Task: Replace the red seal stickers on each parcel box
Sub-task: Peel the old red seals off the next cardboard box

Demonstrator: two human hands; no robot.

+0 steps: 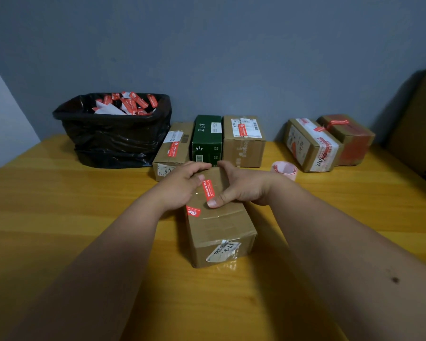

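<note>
While both hands gripped the brown parcel box (219,217), the red seal sticker (208,190) ran twelve-to-six between left hand (182,184) and right hand (241,187), its six o'clock end at the right thumb.

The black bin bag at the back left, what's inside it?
The black bin bag holds a heap of crumpled red seal stickers and white backing paper reaching its rim. Anything beneath that top layer is hidden.
</note>
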